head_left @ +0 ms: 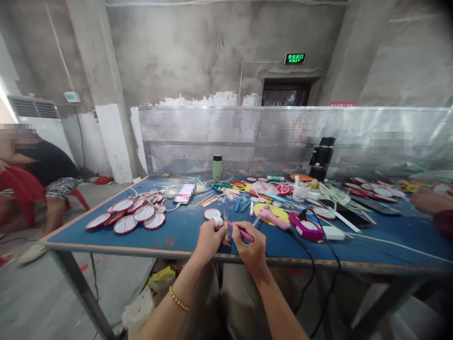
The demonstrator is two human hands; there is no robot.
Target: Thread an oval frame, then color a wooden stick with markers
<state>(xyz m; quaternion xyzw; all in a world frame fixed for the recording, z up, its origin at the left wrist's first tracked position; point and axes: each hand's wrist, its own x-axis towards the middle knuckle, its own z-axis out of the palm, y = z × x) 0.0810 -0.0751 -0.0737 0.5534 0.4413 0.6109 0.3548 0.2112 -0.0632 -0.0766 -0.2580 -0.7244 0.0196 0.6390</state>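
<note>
The pink tool [247,235] looks like smooth plastic, the perforated screen [191,130] metal, the wall [170,52] rough, matt concrete.

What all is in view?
Table: one, blue, centre
Discs: many, red-rimmed, mostly left
Lit phone: one, pale, left
Tumbler: one, green, rear
Flask: one, black, rear
Device: one, purple, right
Corded tool: one, pink, right
Clutter: uncountable, mixed, table
Partition: one, grey, rear
Sign: one, green, wall
Doorway: one, dark, rear
Aircon: one, white, left
Seated person: one, dark top, left
Coworker's hand: one, blurred, right
Penlike tool: one, pink, right hand
Piece: one, white, left hand
Bracelet: one, gold, left forearm
Hands: two, bare, centre
</note>
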